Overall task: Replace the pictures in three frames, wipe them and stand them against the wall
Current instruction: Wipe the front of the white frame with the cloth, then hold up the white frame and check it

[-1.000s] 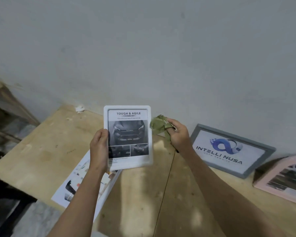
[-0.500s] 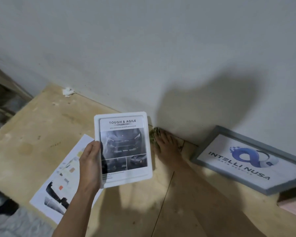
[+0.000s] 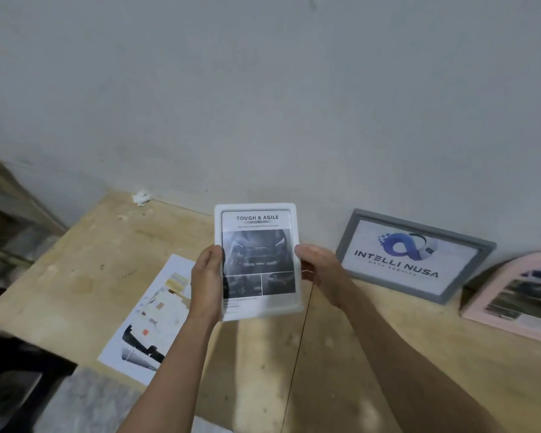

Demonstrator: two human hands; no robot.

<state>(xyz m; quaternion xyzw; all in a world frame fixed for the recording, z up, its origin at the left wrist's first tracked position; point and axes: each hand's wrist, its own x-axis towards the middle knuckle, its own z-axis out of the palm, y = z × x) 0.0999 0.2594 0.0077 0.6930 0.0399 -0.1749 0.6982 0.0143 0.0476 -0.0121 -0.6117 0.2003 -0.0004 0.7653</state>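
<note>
I hold a white frame (image 3: 258, 214) upright above the wooden table (image 3: 75, 276); it shows a "TOUGH & AGILE" car picture. My left hand (image 3: 205, 282) grips its left edge and my right hand (image 3: 320, 270) grips its right edge. A grey frame (image 3: 414, 254) with an "INTELLI NUSA" logo leans against the wall (image 3: 263, 104) to the right. A pink arched frame (image 3: 512, 295) leans beside it at the far right. The green cloth is out of sight.
A loose printed sheet (image 3: 150, 320) lies flat on the table under my left forearm. A small white paper scrap (image 3: 141, 197) sits by the wall. Wooden slats (image 3: 10, 214) stand at the left. Something dark (image 3: 10, 389) is at the bottom left.
My right hand put the green cloth down near the wall and now grips the white frame's right edge. The frame has shifted right, closer to the wall.
</note>
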